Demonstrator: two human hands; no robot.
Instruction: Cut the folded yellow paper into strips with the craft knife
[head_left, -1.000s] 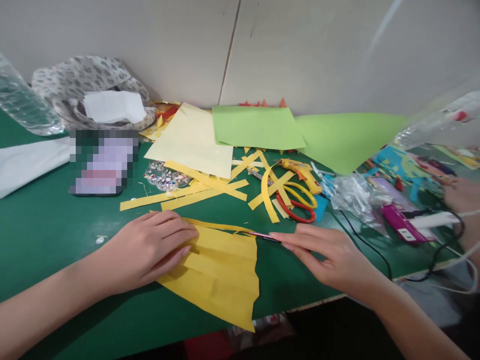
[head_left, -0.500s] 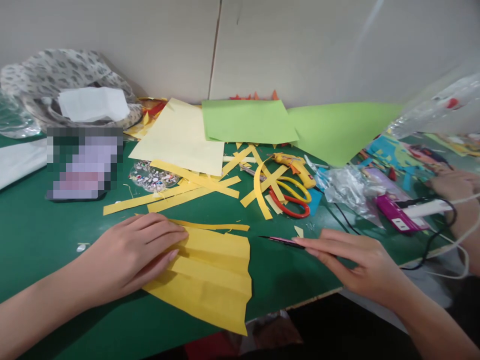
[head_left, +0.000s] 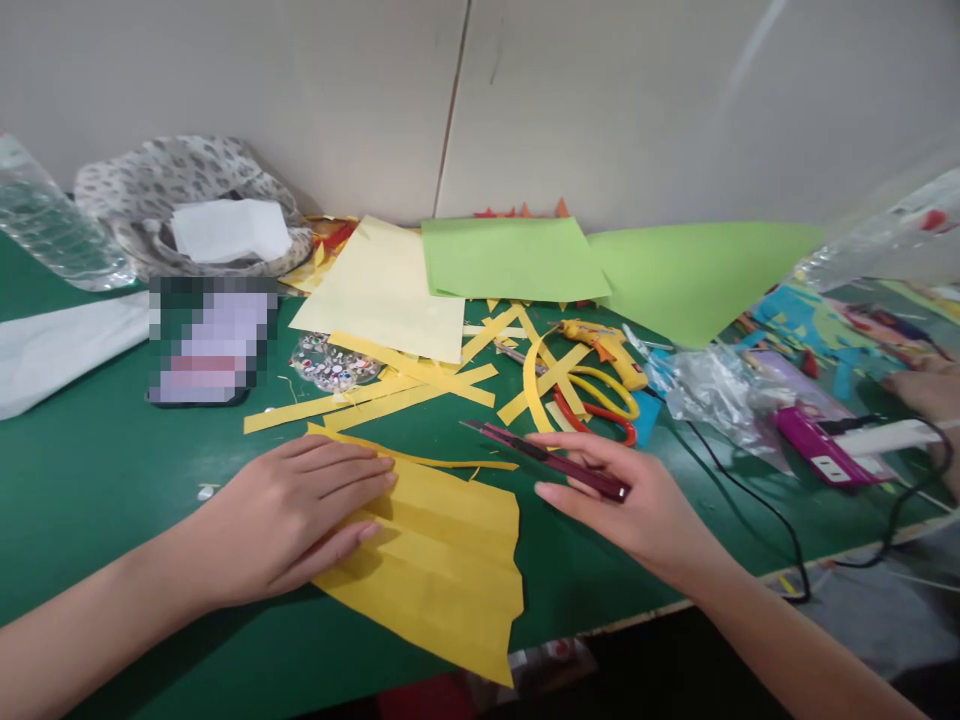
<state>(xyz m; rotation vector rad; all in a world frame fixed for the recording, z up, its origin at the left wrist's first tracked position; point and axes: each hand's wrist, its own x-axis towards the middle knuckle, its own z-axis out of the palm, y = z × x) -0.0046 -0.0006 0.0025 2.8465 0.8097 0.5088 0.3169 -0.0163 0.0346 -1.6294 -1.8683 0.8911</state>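
Observation:
My left hand [head_left: 300, 505] lies flat on a yellow pleated sheet of paper [head_left: 450, 560], with its fingers stretched out and pressing the sheet to the table. The sheet has fold lines across it and a wavy right edge. A narrow yellow strip [head_left: 457, 464] runs along its far edge. Between the thumb and fingers of my right hand [head_left: 637, 505] is a slim dark pink craft knife [head_left: 581, 473]. Its thin blade points left, above the table beyond the sheet's far right corner.
Yellow paper strips [head_left: 420, 373], scissors with red and yellow handles [head_left: 622, 398] and a yellow glue gun [head_left: 611, 345] lie beyond my hands. Behind are green sheets [head_left: 517, 255]. A phone [head_left: 217, 345] is at left. Another person's hand [head_left: 926, 390] is at far right.
My right hand has moved left toward the yellow sheet, and the craft knife now shows more of its length. My left hand stays on the sheet. The view has shifted slightly.

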